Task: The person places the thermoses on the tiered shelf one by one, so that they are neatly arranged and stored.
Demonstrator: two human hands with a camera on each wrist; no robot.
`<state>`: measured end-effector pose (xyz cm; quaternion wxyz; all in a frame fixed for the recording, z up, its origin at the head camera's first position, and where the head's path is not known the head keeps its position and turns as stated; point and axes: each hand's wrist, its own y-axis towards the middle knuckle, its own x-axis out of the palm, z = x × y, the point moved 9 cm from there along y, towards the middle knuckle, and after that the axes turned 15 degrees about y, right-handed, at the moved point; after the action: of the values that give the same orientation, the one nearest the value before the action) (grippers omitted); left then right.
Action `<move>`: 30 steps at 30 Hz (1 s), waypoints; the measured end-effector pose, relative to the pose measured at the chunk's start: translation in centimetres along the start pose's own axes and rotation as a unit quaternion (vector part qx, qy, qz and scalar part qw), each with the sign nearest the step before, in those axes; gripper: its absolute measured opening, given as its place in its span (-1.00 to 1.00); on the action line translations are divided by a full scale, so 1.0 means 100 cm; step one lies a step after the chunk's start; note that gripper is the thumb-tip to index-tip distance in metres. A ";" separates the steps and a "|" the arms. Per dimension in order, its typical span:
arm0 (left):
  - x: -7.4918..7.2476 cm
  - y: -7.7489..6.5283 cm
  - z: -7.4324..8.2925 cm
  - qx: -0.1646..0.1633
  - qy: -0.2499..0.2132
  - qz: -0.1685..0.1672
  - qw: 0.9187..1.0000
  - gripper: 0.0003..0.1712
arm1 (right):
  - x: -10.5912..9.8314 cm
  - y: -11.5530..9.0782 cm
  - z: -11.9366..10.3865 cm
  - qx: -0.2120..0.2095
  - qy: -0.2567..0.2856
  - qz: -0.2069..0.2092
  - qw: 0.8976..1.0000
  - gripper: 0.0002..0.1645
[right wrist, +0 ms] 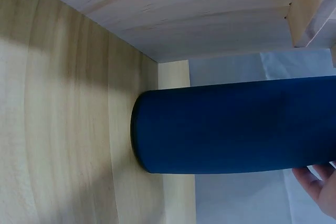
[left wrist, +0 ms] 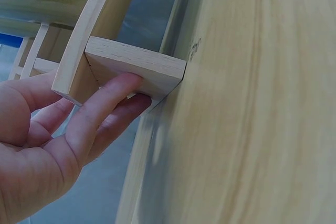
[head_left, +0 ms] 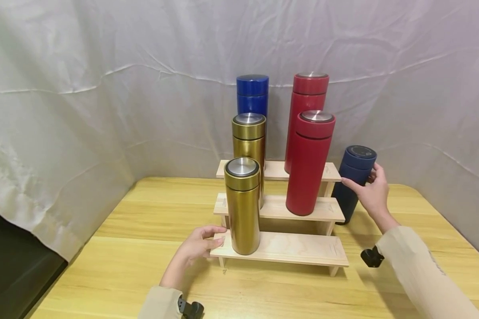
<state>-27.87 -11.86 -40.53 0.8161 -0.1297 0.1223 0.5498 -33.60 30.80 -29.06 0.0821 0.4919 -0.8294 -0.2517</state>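
Note:
At the right of a three-step wooden display stand [head_left: 299,246], my right hand [head_left: 373,192] grips a dark blue thermos [head_left: 349,186], fingers behind it and thumb on the near side. In the right wrist view, the thermos [right wrist: 236,127] has its base low by the tabletop; whether it touches is unclear. My left hand [head_left: 201,241] holds the left end of the lowest step. The left wrist view shows its fingers [left wrist: 105,108] around the board's corner and support leg [left wrist: 136,64]. Beside that hand, a gold thermos [head_left: 243,217] stands upright on the lowest step.
A second gold thermos [head_left: 249,133] and a red thermos [head_left: 311,168] stand on the middle step. On the top step are a bright blue thermos [head_left: 253,95] and another red one [head_left: 303,104]. Pale cloth [head_left: 175,110] hangs behind the wooden table [head_left: 115,266].

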 end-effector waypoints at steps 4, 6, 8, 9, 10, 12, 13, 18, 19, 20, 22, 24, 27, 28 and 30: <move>0.000 0.001 0.001 0.001 0.003 -0.001 1.000 -0.57 | -0.007 0.000 -0.003 -0.036 0.046 0.013 0.998 -0.10; 0.000 0.001 0.001 0.001 0.002 -0.001 1.000 -0.57 | -0.010 0.003 0.001 -0.049 0.053 0.013 0.997 -0.11; 0.000 0.001 0.000 -0.001 0.001 -0.001 1.000 -0.58 | -0.014 0.011 0.017 -0.061 0.058 0.010 0.996 -0.10; 0.000 0.002 0.000 -0.002 0.001 0.000 1.000 -0.58 | -0.018 0.018 0.034 -0.063 0.072 0.010 0.995 -0.09; 0.000 0.002 0.000 -0.003 -0.001 0.001 1.000 -0.58 | -0.021 0.026 0.052 -0.064 0.073 0.012 0.995 -0.06; 0.000 0.002 -0.001 -0.005 -0.003 0.001 1.000 -0.58 | -0.029 0.041 0.088 -0.073 0.034 0.011 0.997 0.01; 0.000 0.001 -0.001 -0.006 -0.003 0.002 1.000 -0.58 | -0.033 0.049 0.109 -0.079 0.025 0.011 0.997 0.03; 0.000 0.001 -0.001 -0.007 -0.005 0.001 1.000 -0.58 | -0.048 0.065 0.155 -0.101 -0.018 0.017 0.995 0.08; 0.000 0.001 -0.001 -0.007 -0.005 0.001 1.000 -0.58 | -0.050 0.063 0.151 -0.096 0.001 0.018 0.995 0.08; 0.000 0.001 -0.001 -0.006 -0.003 0.001 1.000 -0.57 | -0.050 0.059 0.143 -0.094 0.009 0.021 0.995 0.08; 0.000 0.001 -0.001 -0.004 0.000 0.000 1.000 -0.57 | -0.048 0.045 0.106 -0.088 0.046 0.012 0.995 0.05; 0.000 0.001 -0.002 -0.004 0.000 -0.001 1.000 -0.56 | -0.045 0.028 0.067 -0.078 0.076 0.012 0.994 -0.01; 0.000 0.001 -0.002 -0.004 -0.001 -0.002 1.000 -0.56 | -0.039 0.001 0.006 -0.069 0.092 0.006 0.993 -0.11; 0.000 0.001 -0.003 -0.005 -0.003 -0.002 1.000 -0.56 | -0.039 -0.004 -0.003 -0.069 0.063 0.014 0.996 -0.11; 0.000 0.001 -0.003 -0.008 -0.005 -0.002 1.000 -0.57 | -0.036 -0.017 -0.031 -0.065 0.038 0.012 0.997 -0.12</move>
<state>-28.02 -11.94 -40.85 0.8164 -0.1338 0.1132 0.5502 -29.27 32.16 -26.83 0.1484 0.4847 -0.8133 -0.2857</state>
